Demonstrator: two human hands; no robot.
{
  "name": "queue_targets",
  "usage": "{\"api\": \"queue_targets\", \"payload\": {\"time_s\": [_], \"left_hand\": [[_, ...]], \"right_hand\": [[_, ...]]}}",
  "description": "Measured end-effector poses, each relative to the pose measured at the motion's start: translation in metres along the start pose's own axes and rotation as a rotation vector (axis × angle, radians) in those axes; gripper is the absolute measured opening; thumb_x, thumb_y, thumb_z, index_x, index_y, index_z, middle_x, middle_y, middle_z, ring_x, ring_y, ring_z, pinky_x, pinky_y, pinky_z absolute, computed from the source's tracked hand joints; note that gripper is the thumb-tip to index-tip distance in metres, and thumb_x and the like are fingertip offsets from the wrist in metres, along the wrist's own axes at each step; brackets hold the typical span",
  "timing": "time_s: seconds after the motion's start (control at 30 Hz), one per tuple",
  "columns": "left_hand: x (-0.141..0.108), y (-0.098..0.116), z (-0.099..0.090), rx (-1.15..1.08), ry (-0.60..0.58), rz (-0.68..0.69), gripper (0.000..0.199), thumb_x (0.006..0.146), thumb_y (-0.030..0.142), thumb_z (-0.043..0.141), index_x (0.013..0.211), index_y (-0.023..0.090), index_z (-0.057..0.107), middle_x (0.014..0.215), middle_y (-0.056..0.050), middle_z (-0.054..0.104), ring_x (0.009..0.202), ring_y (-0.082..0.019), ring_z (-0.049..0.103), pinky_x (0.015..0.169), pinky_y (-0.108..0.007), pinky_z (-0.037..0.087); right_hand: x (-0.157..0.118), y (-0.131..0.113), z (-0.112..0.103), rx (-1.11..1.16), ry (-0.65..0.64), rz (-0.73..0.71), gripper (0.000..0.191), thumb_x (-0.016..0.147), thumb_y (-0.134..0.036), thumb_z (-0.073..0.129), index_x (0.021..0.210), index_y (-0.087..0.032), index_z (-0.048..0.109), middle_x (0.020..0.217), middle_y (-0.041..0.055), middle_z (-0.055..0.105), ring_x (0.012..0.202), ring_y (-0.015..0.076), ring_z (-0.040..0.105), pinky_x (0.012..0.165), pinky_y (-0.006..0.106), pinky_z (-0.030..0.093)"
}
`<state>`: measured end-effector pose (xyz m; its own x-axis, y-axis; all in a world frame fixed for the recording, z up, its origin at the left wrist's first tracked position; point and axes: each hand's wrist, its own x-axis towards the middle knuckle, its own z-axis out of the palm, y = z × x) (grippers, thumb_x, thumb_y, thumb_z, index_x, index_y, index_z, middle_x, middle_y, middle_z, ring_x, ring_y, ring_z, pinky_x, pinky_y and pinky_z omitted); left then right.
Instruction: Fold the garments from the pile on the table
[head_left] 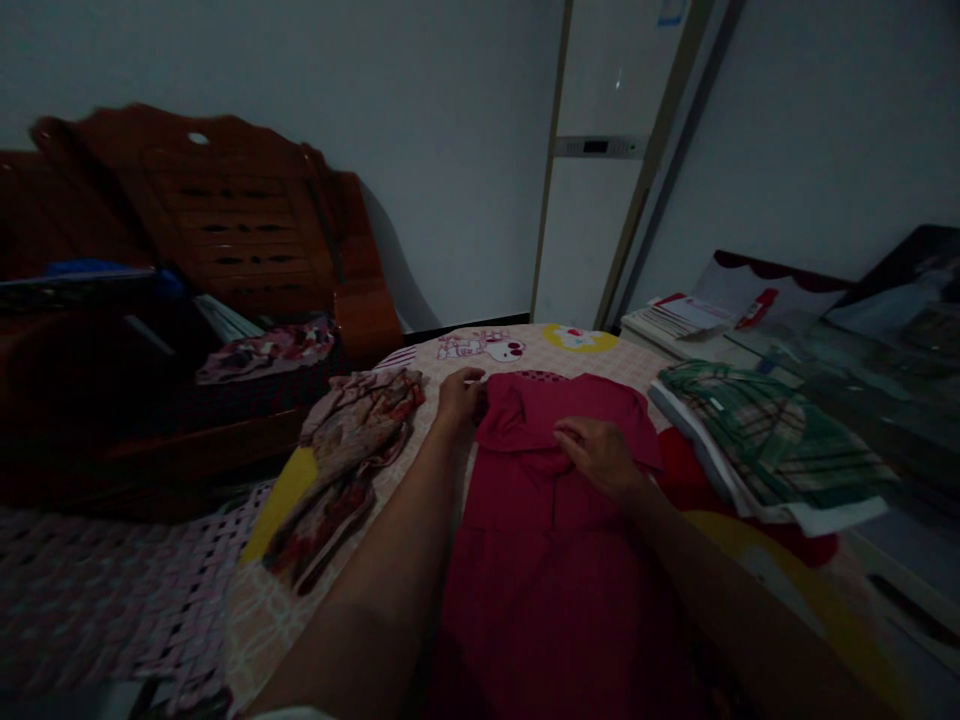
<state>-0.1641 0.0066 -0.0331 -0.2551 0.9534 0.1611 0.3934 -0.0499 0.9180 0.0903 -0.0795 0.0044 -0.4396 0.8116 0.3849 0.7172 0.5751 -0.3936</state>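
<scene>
A deep pink dress point(555, 580) lies lengthwise in front of me, its top part at the far end and its skirt running toward me. Beside the upper left edge of the dress is my left hand point(459, 402), fingers bent and apart, with nothing visible held. My right hand point(600, 457) is over the upper right part, its fingertips pinched together at the pink cloth. How much fabric they hold is hard to see in the dim light. To the left lies a crumpled floral garment point(356, 430).
Everything lies on a patterned pink and yellow cover point(420, 490). A folded green plaid garment point(772, 430) rests on pale cloth at the right. A carved wooden chair point(240, 225) stands at the left, a tall white cabinet-like unit point(592, 230) behind, and a glass-topped surface point(840, 360) far right.
</scene>
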Motion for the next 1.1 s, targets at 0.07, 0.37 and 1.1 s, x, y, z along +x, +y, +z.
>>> {"api": "queue_targets", "payload": {"time_s": [0.07, 0.37, 1.1], "left_hand": [[0.002, 0.001, 0.001, 0.142, -0.028, 0.11, 0.037, 0.081, 0.013, 0.05, 0.113, 0.017, 0.069, 0.1, -0.009, 0.074, 0.09, -0.019, 0.07, 0.084, -0.033, 0.055], [0.004, 0.003, 0.001, 0.41, -0.145, 0.302, 0.047, 0.084, 0.006, 0.041, 0.121, 0.016, 0.068, 0.123, -0.007, 0.069, 0.116, -0.019, 0.062, 0.105, -0.032, 0.045], [0.031, 0.004, 0.004, 0.55, -0.281, 0.323, 0.041, 0.084, 0.011, 0.043, 0.11, 0.017, 0.073, 0.114, -0.011, 0.07, 0.108, -0.023, 0.062, 0.098, -0.035, 0.045]], "right_hand": [[0.008, -0.009, -0.001, -0.042, -0.022, -0.134, 0.019, 0.093, -0.02, 0.052, 0.093, -0.019, 0.071, 0.093, 0.0082, 0.073, 0.083, 0.0193, 0.066, 0.075, 0.029, 0.046], [0.036, -0.058, 0.054, -0.255, -0.19, -0.263, 0.011, 0.089, -0.018, 0.06, 0.097, -0.014, 0.066, 0.1, 0.0163, 0.068, 0.091, 0.0266, 0.063, 0.078, 0.036, 0.048], [0.027, 0.031, 0.015, 0.701, 0.054, 0.745, 0.014, 0.072, -0.009, 0.051, 0.072, -0.019, 0.06, 0.043, -0.0051, 0.055, 0.035, 0.0098, 0.049, 0.034, 0.018, 0.033]]}}
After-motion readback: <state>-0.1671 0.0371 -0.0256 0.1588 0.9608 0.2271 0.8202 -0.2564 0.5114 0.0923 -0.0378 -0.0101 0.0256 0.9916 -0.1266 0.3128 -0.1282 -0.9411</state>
